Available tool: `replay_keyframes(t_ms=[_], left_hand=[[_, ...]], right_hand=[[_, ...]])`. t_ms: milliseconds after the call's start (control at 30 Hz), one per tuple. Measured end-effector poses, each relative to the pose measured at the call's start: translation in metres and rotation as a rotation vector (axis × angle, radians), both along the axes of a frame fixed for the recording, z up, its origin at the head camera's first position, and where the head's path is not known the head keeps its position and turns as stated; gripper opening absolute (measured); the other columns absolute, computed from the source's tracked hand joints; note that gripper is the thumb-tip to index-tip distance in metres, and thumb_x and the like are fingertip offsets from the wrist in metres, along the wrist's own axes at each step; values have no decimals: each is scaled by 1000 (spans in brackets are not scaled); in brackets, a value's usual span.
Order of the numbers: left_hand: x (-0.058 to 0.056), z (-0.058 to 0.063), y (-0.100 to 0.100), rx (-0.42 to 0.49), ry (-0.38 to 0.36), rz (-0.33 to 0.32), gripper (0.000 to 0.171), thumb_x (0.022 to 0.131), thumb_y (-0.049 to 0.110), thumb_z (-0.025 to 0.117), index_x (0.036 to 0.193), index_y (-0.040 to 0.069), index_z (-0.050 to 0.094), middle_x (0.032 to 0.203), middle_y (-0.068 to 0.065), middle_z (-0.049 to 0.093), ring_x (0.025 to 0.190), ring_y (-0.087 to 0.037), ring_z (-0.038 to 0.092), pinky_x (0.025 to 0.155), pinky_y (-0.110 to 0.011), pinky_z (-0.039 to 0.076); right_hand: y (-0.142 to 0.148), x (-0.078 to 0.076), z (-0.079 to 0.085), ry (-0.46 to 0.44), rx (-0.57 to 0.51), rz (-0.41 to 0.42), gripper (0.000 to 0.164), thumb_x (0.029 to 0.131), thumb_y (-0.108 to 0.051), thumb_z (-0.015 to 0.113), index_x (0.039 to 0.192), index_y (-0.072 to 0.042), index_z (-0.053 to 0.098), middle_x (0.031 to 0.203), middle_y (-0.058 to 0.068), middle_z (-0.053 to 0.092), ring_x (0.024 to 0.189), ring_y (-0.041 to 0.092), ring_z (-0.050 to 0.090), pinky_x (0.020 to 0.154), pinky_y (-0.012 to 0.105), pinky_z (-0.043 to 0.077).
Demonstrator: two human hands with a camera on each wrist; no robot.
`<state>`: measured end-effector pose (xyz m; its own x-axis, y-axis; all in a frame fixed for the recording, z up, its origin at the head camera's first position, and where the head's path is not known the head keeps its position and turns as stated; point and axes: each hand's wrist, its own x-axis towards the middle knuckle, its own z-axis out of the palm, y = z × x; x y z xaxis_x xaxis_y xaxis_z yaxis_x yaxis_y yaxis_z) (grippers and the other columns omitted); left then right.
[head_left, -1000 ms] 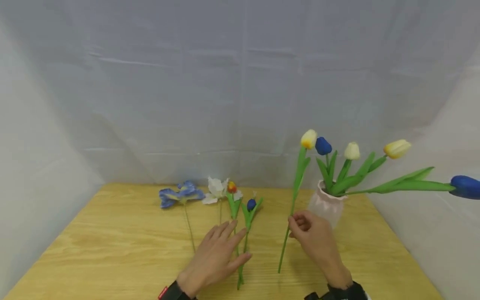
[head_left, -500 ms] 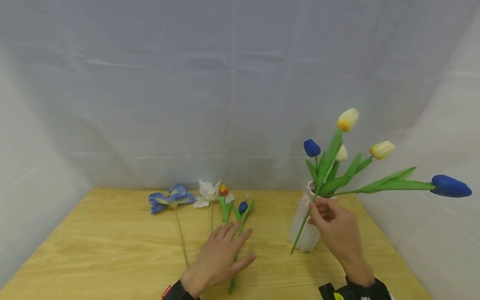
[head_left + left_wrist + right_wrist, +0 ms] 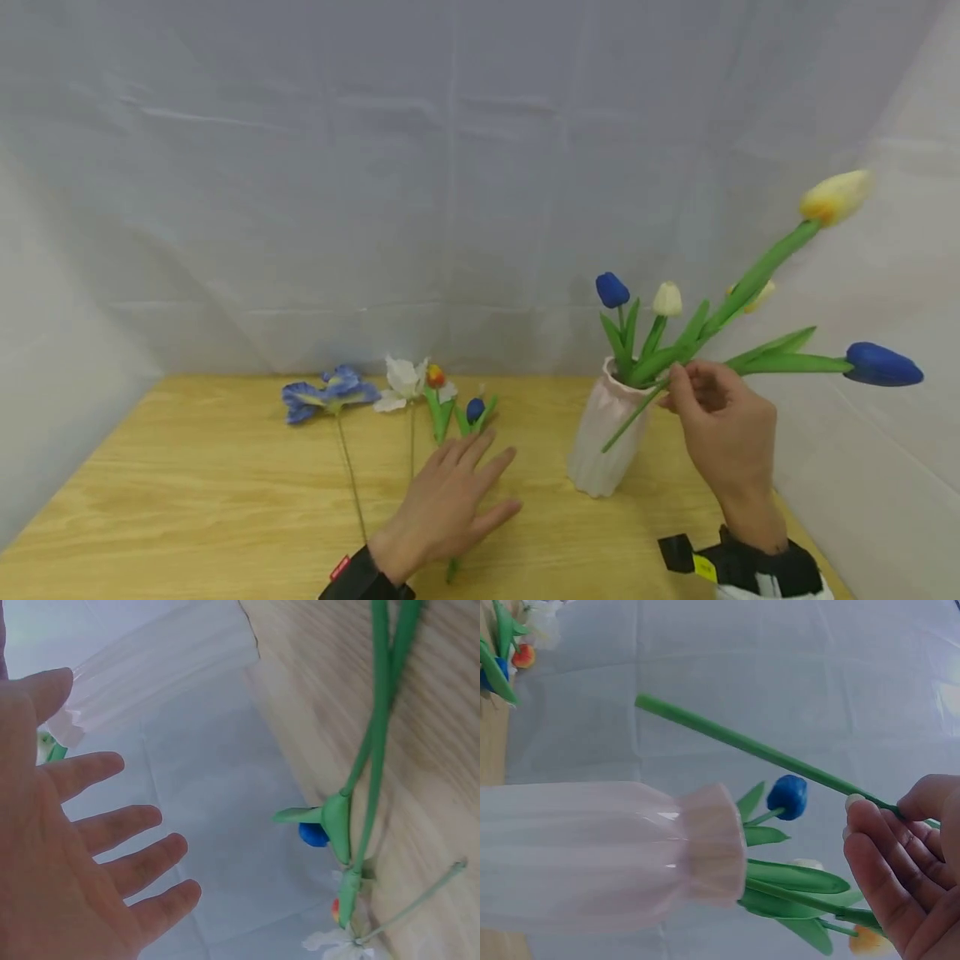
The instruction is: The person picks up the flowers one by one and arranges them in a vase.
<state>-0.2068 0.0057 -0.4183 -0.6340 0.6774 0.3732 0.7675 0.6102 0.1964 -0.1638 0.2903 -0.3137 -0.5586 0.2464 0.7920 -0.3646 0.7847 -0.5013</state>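
**Head view.** Pinched in the right hand (image 3: 727, 421) at scene right: a yellow-white tulip (image 3: 761, 271), slanting, bloom up and to the right, lower stem end down to the left, passing in front of the pale vase (image 3: 596, 429), outside it. Already standing in the vase: a blue tulip (image 3: 612, 290), a white tulip (image 3: 667, 299) and, leaning far right, a second blue tulip (image 3: 883, 364). Lying on the wooden table (image 3: 225, 483), well left of the vase: a blue flower (image 3: 345, 392), a white flower (image 3: 405, 379), an orange-red tulip (image 3: 436, 377) and a small blue tulip (image 3: 476, 409). Above the near stems: the left hand (image 3: 446, 500).

**Left wrist view.** Left fingers straight and spread, gripping nothing; apart from the crossed green stems (image 3: 381, 690).

**Right wrist view.** Stem pinched between thumb and fingers; stem end free, beside the vase mouth, not inserted. Step in hand, by judgement: positioning for insertion. Next, likely required: raise the stem, turn upright, align with the mouth, then lower, avoiding snagged leaves.
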Motion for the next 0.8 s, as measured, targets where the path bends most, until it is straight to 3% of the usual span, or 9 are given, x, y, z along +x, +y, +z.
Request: replay_keyframes(t_ms=[200,367,633,800], left_hand=[[-1,9,5,9,31,-18,57,97,55,44,139,17,51,144,-14,43,131,-31,40,108,-49,32],[-1,14,9,5,60,-28,58,97,56,44,140,18,50,144,-13,42,131,-31,39,109,-48,31],[-1,16,14,1,47,-47,58,97,56,42,140,18,50,146,-13,40,132,-31,38,109,-49,31],[1,13,15,-21,10,-35,57,97,56,42,141,20,49,148,-11,38,134,-31,36,109,-50,30]], right_hand=[[3,0,17,103,-57,-58,13,90,-7,64,89,6,68,69,13,68,59,-10,58,59,5,46],[8,-1,28,160,-81,-108,15,91,-7,63,91,7,69,70,6,66,61,-13,57,62,4,46],[11,0,31,131,-69,-126,19,94,-11,61,95,7,67,78,14,68,65,-15,57,63,3,46],[10,-1,28,62,-30,-140,23,95,-15,59,97,6,66,79,16,70,66,-18,53,60,2,43]])
